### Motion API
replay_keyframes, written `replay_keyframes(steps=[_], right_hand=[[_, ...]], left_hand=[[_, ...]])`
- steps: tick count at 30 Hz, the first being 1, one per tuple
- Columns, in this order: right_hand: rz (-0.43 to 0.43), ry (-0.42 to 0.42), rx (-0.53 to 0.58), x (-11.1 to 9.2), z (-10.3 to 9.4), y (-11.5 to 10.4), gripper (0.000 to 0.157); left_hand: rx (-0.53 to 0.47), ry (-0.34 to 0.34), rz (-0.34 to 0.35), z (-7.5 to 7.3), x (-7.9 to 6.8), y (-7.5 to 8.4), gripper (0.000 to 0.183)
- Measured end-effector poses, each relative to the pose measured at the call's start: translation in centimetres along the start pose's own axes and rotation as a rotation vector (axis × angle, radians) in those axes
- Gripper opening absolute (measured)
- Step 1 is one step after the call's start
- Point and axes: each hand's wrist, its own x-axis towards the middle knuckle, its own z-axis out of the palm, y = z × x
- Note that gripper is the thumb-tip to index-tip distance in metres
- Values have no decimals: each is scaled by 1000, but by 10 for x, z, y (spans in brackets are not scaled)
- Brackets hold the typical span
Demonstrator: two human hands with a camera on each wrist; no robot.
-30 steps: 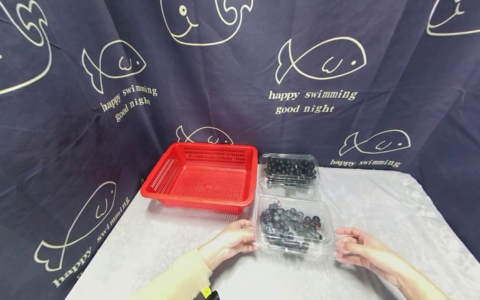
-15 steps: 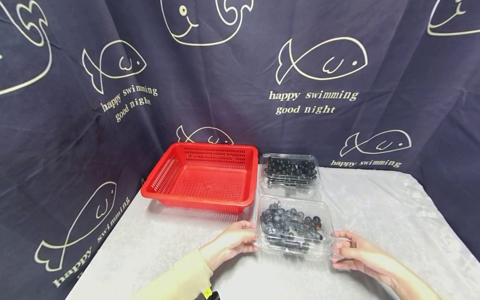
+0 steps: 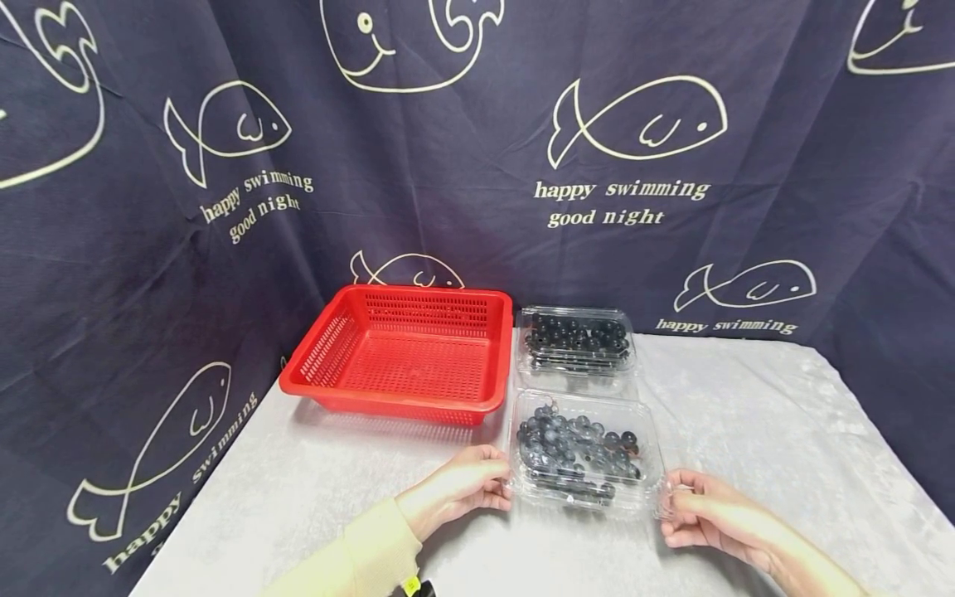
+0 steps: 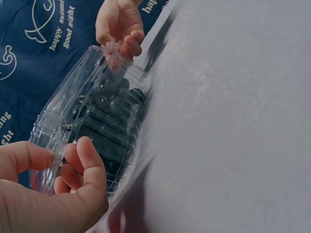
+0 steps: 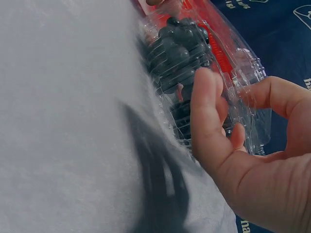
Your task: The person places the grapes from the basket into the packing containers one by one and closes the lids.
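A clear plastic clamshell box (image 3: 642, 489) of dark grapes (image 3: 552, 435) sits on the table in front of me, its lid down over the fruit. At its left end, my left hand (image 3: 464, 489) grips the rim, fingers curled at the edge in the left wrist view. My right hand (image 3: 709, 514) pinches the rim near the front right corner. Seen from the right wrist, the curled fingers (image 5: 206, 111) stand beside the box wall, and another finger touches the lid edge. The plastic is see-through, so the exact contact under the rim is hard to make out.
Behind the near box stands a second clear box (image 3: 574, 365) of dark grapes. A red perforated basket (image 3: 418, 402) with nothing in it is at the back left. White cloth (image 3: 761, 406) covers the table, and a dark fish-print curtain (image 3: 462, 199) hangs behind.
My right hand has shifted slightly toward the front and left, and its fingers have closed from loosely spread onto the box rim. The left hand and both boxes look nearly unmoved.
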Motion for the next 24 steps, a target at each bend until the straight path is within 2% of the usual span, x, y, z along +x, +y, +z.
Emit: replay_keyframes(steps=[12,20,24], right_hand=[[29,55,-30,1,4,-2,16],[22,91,-84,1,5,-2,16],[12,82,-92,1,4,-1,16]], left_hand=[[44,-27,10,-2,-3,2,11],[58,-12,32,-2,-3,1,11],[64,-3,44,-1,-2,-1,13]])
